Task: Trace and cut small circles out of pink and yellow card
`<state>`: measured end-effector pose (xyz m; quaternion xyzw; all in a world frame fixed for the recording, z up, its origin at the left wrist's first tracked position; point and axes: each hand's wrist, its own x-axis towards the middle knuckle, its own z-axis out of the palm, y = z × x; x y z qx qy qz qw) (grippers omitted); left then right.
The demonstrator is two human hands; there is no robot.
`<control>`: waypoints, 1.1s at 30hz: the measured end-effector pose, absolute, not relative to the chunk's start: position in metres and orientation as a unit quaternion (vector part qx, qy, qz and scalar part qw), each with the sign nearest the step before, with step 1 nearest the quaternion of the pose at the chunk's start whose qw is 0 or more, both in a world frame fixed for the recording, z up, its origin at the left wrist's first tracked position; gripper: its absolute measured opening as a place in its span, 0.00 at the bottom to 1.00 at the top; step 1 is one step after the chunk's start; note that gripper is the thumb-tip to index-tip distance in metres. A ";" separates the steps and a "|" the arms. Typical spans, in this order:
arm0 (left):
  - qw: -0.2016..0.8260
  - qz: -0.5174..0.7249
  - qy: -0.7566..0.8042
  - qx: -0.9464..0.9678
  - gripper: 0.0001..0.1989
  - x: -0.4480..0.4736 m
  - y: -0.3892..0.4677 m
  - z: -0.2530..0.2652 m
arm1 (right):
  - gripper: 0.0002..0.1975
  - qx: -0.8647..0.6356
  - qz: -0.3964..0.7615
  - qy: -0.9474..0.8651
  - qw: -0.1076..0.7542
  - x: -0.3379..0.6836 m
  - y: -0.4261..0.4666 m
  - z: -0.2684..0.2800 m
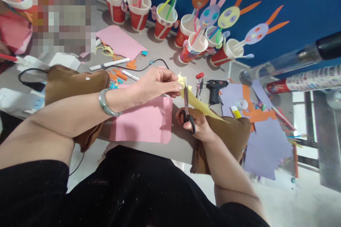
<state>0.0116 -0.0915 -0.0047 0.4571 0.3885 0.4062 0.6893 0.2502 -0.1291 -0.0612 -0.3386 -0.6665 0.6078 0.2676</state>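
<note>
In the middle of the head view, my left hand (pixel 162 83) pinches a piece of yellow paper (pixel 199 105) near its upper left end. The rest of that paper trails down to the right as a long strip. My right hand (pixel 195 124) grips a pair of scissors (pixel 186 101) by the black handles, blades pointing up. The blades cross the yellow paper beside my left fingertips; whether they are fully closed is hard to make out. Below my hands, a sheet of pink paper (pixel 144 120) lies along the table's front edge.
Brown cushions (pixel 77 81) lie under both forearms. Several red-and-white paper cups (pixel 138 14) with paper rabbit faces line the blue wall. A black glue gun (pixel 216 90), purple paper (pixel 266 145) and a glue stick (pixel 236 112) are at right. A white marker (pixel 109 64) lies among scraps.
</note>
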 end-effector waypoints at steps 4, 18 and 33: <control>0.682 0.407 0.391 0.465 0.09 0.012 -0.091 -0.006 | 0.31 -0.339 0.610 -0.664 0.269 0.252 -0.130 -0.062; 0.655 0.417 0.384 0.499 0.12 0.010 -0.092 -0.005 | 0.33 -0.377 0.595 -0.663 0.254 0.255 -0.130 -0.062; 0.640 0.423 0.389 0.510 0.12 0.010 -0.093 0.000 | 0.34 -0.393 0.580 -0.668 0.253 0.254 -0.129 -0.060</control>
